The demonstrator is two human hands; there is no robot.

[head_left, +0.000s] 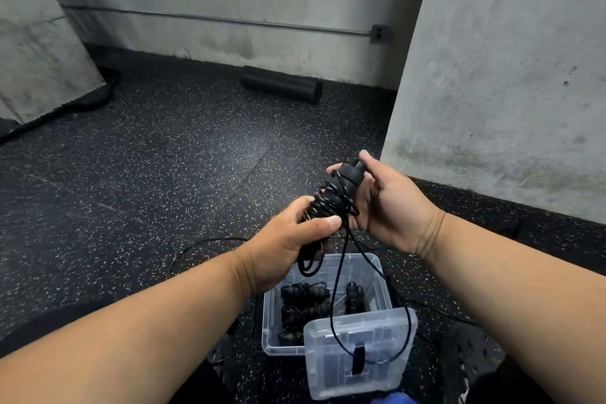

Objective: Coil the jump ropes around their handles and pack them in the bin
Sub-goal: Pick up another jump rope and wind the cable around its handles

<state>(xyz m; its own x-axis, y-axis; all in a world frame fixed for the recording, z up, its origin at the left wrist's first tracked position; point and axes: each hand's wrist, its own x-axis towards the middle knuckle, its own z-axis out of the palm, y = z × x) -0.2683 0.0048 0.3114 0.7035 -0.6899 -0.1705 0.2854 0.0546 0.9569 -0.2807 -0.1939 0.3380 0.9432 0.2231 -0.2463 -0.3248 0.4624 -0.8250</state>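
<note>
Both hands grip jump rope handles (337,193): left hand (292,239) low, right hand (380,203) high; axis tilts up-right

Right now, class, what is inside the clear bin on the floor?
Inside the clear bin lie coiled jump ropes with black handles. Its lid leans across the near corner, hiding whatever lies beneath.
</note>
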